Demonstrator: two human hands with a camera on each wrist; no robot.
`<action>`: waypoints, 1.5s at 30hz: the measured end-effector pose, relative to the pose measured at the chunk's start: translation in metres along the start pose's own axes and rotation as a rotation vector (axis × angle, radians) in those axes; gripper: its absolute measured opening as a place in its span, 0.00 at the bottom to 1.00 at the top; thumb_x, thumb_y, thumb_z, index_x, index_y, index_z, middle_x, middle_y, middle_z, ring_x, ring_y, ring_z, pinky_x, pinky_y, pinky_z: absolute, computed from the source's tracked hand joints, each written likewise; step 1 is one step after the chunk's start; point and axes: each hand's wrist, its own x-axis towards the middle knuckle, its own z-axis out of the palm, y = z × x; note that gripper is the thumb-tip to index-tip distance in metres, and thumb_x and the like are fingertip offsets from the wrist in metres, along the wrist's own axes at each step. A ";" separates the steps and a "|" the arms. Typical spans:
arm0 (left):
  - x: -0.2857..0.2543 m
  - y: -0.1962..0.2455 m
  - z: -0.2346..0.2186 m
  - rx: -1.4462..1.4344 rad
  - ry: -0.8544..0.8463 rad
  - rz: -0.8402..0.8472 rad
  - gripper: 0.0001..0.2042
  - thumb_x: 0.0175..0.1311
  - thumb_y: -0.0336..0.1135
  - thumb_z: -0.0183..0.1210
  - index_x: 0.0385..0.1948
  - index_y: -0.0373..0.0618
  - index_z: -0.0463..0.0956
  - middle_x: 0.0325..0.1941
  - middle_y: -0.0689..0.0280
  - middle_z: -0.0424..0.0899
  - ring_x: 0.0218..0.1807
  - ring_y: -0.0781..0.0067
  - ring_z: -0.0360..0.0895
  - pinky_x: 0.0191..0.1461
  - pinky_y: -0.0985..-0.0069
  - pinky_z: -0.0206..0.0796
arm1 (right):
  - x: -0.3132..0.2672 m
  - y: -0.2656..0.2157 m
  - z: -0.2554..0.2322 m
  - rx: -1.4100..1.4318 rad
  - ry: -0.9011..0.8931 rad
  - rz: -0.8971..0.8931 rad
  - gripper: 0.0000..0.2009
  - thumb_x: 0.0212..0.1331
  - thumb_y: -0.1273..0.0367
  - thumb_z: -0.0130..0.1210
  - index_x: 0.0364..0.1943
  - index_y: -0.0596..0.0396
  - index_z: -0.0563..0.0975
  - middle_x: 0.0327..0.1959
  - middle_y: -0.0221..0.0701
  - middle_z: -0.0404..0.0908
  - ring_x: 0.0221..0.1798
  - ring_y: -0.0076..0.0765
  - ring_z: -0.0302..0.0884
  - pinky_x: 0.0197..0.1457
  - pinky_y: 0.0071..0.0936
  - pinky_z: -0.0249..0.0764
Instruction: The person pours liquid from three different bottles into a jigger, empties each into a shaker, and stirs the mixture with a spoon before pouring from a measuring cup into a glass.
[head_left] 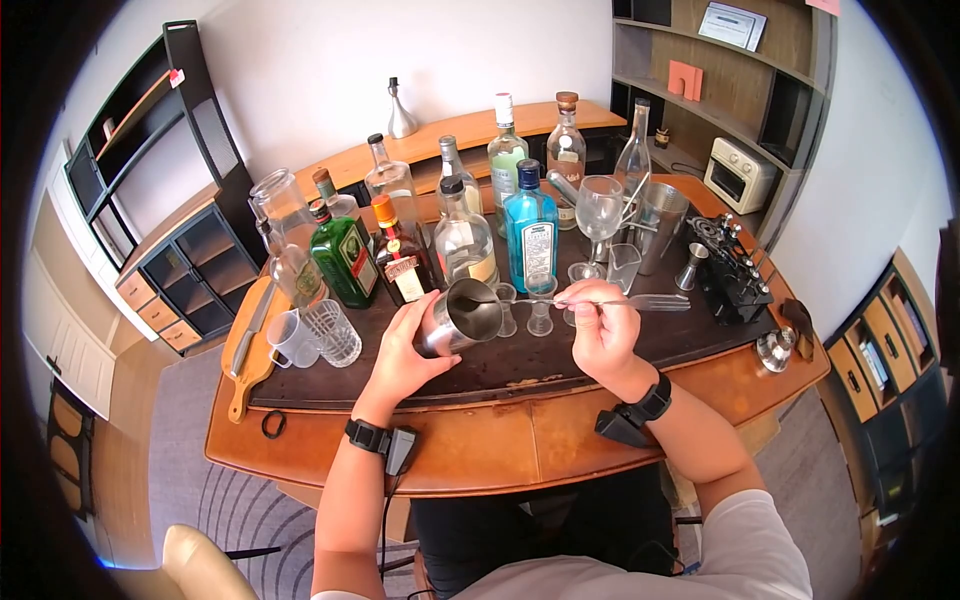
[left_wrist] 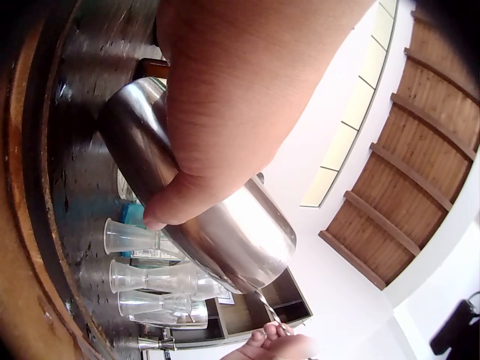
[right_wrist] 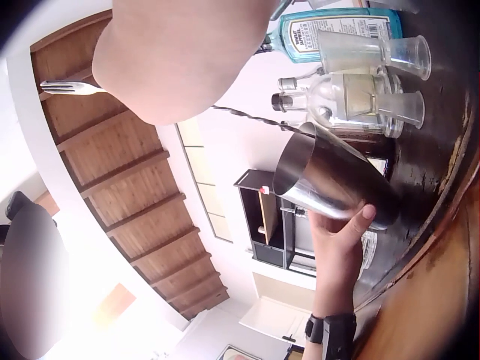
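Tilted toward the right, a metal shaker tin (head_left: 468, 325) is gripped by my left hand (head_left: 400, 352), thumb and fingers round its wall. My right hand (head_left: 606, 335) pinches a twisted-stem bar spoon (right_wrist: 251, 117). The spoon's fork end (head_left: 660, 302) sticks out to the right of that hand, while its other end goes in at the tin's mouth and is hidden inside. Clear hourglass-shaped jiggers (head_left: 540, 322) stand between the two hands on the dark tabletop. Behind the tin are a clear bottle (head_left: 464, 240) and a blue bottle (head_left: 531, 225).
More bottles, including a green one (head_left: 343, 258), line the back. At the left stand a cut-glass tumbler (head_left: 338, 335) and a cutting board (head_left: 245, 385) with a knife (head_left: 255, 325). Rightward are a stemmed glass (head_left: 600, 207), another metal tin (head_left: 661, 230), a metal jigger (head_left: 690, 268) and a black rack (head_left: 730, 275).
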 end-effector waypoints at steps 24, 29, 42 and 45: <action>0.000 -0.002 0.000 0.000 0.007 -0.001 0.47 0.39 0.27 0.80 0.71 0.44 0.68 0.63 0.54 0.79 0.64 0.53 0.77 0.69 0.63 0.70 | 0.010 -0.023 -0.002 -0.090 -0.194 -0.380 0.15 0.48 0.83 0.63 0.40 0.54 0.76 0.40 0.37 0.87 0.36 0.45 0.87 0.36 0.35 0.82; 0.000 -0.003 0.001 0.006 0.004 -0.022 0.49 0.36 0.27 0.81 0.70 0.42 0.67 0.63 0.55 0.79 0.66 0.53 0.76 0.71 0.62 0.68 | 0.011 -0.026 -0.001 -0.110 -0.250 -0.484 0.14 0.50 0.84 0.60 0.41 0.56 0.77 0.40 0.40 0.87 0.37 0.45 0.88 0.35 0.35 0.83; 0.000 -0.003 0.001 0.013 0.022 0.003 0.48 0.39 0.27 0.79 0.71 0.46 0.68 0.63 0.55 0.79 0.64 0.54 0.78 0.68 0.63 0.71 | 0.008 -0.025 0.003 -0.087 -0.335 -0.384 0.14 0.50 0.80 0.64 0.42 0.55 0.77 0.42 0.38 0.86 0.39 0.47 0.87 0.39 0.37 0.83; 0.001 -0.002 0.002 0.011 0.012 0.000 0.47 0.39 0.27 0.80 0.71 0.45 0.68 0.62 0.55 0.79 0.64 0.54 0.78 0.68 0.63 0.71 | 0.003 -0.017 0.004 -0.009 -0.328 -0.228 0.11 0.58 0.83 0.59 0.42 0.56 0.76 0.44 0.41 0.86 0.39 0.48 0.87 0.41 0.36 0.84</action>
